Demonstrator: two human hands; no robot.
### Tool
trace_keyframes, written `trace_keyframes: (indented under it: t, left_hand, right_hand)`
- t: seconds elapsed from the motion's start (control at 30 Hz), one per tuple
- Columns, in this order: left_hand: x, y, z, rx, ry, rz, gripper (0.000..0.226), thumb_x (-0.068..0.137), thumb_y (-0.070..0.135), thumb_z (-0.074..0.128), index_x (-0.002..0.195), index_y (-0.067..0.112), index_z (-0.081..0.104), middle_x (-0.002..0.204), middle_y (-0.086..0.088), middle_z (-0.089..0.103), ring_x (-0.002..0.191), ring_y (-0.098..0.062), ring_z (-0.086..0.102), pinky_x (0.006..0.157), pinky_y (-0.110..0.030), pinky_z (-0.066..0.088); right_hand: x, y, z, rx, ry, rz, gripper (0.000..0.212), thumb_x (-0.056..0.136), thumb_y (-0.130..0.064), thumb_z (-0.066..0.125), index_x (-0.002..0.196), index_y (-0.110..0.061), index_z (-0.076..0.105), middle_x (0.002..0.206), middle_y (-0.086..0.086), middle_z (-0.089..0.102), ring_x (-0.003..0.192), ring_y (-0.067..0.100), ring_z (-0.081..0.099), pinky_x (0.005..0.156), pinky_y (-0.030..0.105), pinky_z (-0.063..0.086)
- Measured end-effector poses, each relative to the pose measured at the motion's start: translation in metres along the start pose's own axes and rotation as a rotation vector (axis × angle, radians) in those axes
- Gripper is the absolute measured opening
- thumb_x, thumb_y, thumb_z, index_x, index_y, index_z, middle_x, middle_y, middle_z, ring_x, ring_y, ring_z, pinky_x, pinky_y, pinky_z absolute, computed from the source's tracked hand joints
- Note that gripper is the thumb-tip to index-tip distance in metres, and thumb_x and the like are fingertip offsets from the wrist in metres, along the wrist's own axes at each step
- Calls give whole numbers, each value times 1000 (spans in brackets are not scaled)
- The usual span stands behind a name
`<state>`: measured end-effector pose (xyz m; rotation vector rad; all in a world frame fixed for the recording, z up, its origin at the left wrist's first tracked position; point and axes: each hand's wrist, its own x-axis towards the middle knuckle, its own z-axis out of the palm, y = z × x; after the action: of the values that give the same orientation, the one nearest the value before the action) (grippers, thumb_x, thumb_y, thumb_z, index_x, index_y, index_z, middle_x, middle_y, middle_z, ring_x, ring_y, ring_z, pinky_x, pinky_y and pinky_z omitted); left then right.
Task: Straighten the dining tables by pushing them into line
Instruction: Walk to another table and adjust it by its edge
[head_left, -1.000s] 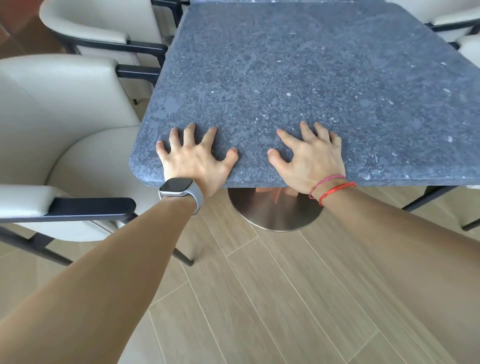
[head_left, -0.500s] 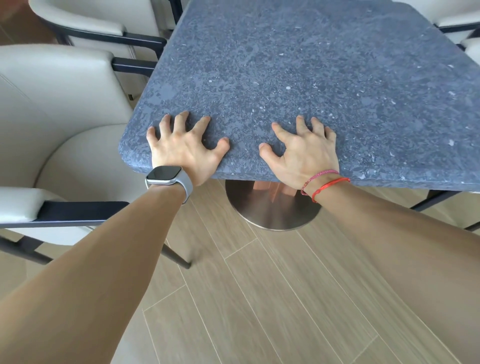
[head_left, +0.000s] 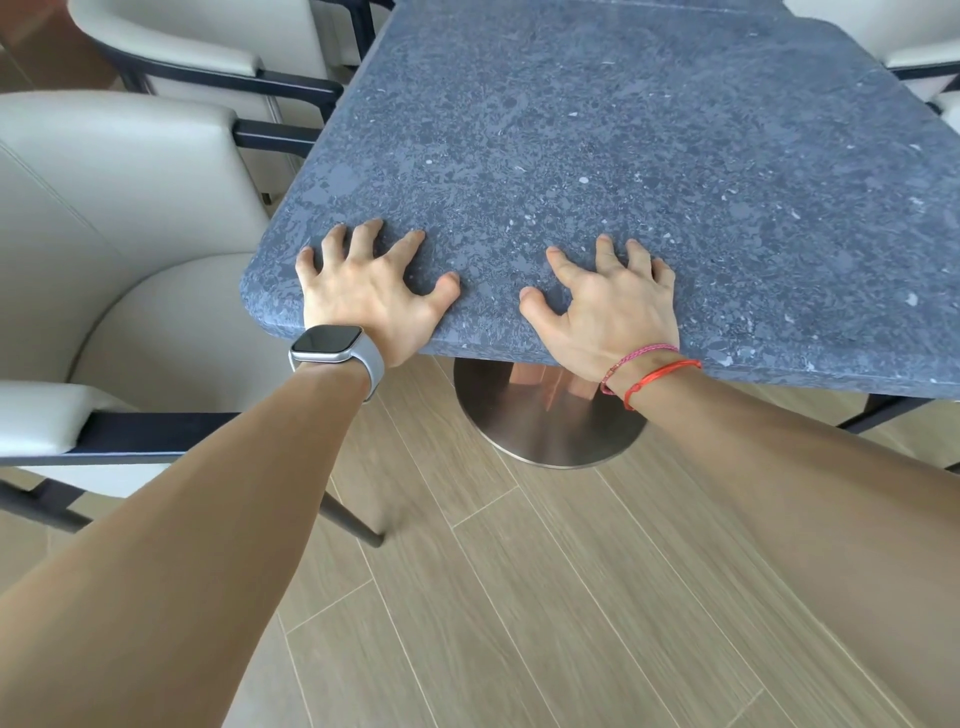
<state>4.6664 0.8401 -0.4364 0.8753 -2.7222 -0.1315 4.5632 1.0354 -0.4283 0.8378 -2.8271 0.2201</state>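
Note:
A dark blue-grey speckled stone dining table (head_left: 597, 156) on a round brushed-metal pedestal base (head_left: 545, 431) fills the upper middle of the view. My left hand (head_left: 369, 291), with a watch on the wrist, presses on the top near the table's near-left corner, fingers spread and bent. My right hand (head_left: 613, 306), with red and pink strings on the wrist, presses on the near edge a little to the right, fingers spread too. Both palms overhang the near edge. Neither hand holds anything.
A cream upholstered armchair (head_left: 119, 208) with dark arms stands close against the table's left side, and a second armchair (head_left: 208, 47) is behind it. More cream chairs (head_left: 914, 41) stand at the far right. A dark chair leg (head_left: 878, 410) shows under the right edge. The floor (head_left: 571, 597) is wood plank.
Both hands and the table's near edge have shifted slightly up and to the left in view. The hands keep the same spots on the table top.

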Motion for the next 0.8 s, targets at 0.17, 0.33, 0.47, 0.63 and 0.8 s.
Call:
trace_keyframes:
  t: [0.17,0.33,0.47,0.63,0.8]
  left_hand:
    - [11,-9,1,-26,7,4,72,83,81,30,143,47,48,156,1,42,147,-30,29,119,-56,18]
    - [16,-12,2,-28,1,8,72,83,82,29,144,47,47,156,3,42,148,-29,28,120,-56,17]
    - [16,-13,2,-31,11,11,71,83,82,31,143,47,48,156,2,42,147,-29,29,120,-56,18]
    - [15,-13,3,-40,22,13,69,84,81,33,142,47,50,155,1,43,147,-30,30,120,-55,17]
    - [14,-13,2,-34,10,9,74,83,82,29,144,46,49,156,2,42,148,-29,29,121,-56,16]
  right_hand:
    - [9,-9,5,-13,1,10,70,85,-71,30,142,-38,52,148,21,47,138,47,35,114,62,23]
    - [12,-13,6,-22,-3,11,71,85,-71,28,143,-38,51,148,21,47,138,47,35,113,62,24]
    - [12,-14,6,-16,-6,14,70,86,-71,29,144,-38,50,150,22,45,140,47,33,114,63,22]
    - [11,-14,8,-19,-8,16,70,87,-70,30,145,-38,49,153,23,43,142,47,30,115,63,20]
    - [10,-15,8,-21,-17,17,73,86,-70,28,146,-34,48,153,25,41,141,49,31,115,64,20]
